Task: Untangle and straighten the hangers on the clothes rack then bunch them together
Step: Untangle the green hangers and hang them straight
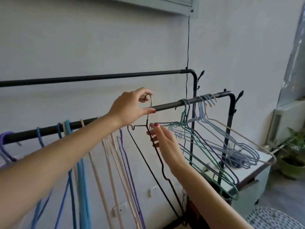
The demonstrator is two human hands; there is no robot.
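Note:
A black clothes rack has a front rail [168, 105] running from lower left up to the right. My left hand [130, 108] pinches the silver hook of a black wire hanger [158, 164] just above that rail. My right hand [163, 141] lies against the black hanger's right shoulder with straight fingers. Right of it hang a green hanger [212, 169] and a purple one, tilted and swung out, then several light blue and beige hangers [237, 142] near the rail's end. Beige, purple and blue hangers [113, 161] hang left of my hands.
A second, higher rail [102, 76] runs behind, close to the wall. A black cable [188, 47] hangs down the wall. A white box [254, 171] stands under the right end, with a potted plant [293, 162] and a dotted stool [275, 219] nearby.

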